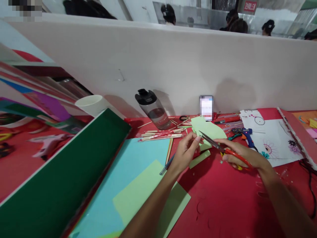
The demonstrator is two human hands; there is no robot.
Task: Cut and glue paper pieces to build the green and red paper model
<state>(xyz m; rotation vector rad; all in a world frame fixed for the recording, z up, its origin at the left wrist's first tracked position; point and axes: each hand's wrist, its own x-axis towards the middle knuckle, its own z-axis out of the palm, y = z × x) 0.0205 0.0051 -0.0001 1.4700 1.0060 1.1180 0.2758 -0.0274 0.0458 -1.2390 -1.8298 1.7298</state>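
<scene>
My right hand (239, 153) is closed around the red-orange handles of a pair of scissors (210, 140), whose blades point up and left. Close to the blade tips, my left hand (185, 148) pinches a small pale piece of paper (201, 140), mostly hidden by the fingers. Just behind both hands lies a cut light green sheet (210, 129). A folded green strip (199, 159) rests on the red tabletop (218, 198) below them. One tiny green star-shaped scrap (221, 162) lies under the scissors.
Left of my arms are blue paper (138, 152), light green sheets (138, 191) and a tall dark green board (66, 175). Behind stand a water bottle (156, 110), wooden sticks (160, 135) and a phone (206, 107). A blue glue gun (247, 135) and flower-decorated white paper (274, 132) lie right.
</scene>
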